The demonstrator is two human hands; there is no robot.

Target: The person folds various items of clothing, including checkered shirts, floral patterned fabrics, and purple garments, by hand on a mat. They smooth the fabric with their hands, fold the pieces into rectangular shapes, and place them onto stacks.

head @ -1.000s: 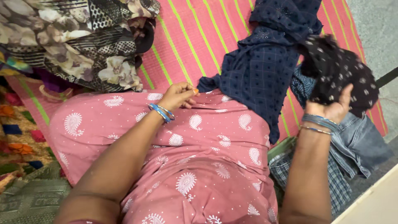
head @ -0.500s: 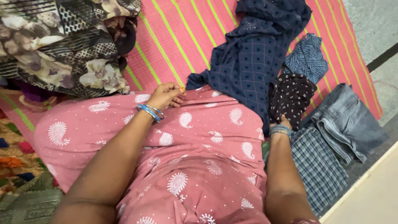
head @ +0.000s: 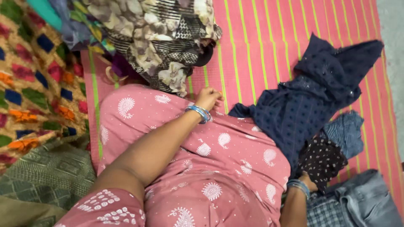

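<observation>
Black dotted cloth (head: 322, 162): soft, light, limp; gathered under right hand (head: 308, 180); left hand (head: 209, 98) loosely curled, empty, on pink lap (head: 219, 168).

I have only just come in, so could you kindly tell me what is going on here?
A person sits on a pink mat with green stripes, clothes spread around them. Their right hand rests on a small black dotted garment lying beside a navy checked garment, with blue jeans and a checked cloth close by. Whether that hand's grip is closed is hidden. Their left hand is curled loosely on the pink paisley fabric over their lap, near a floral cloth pile.
</observation>
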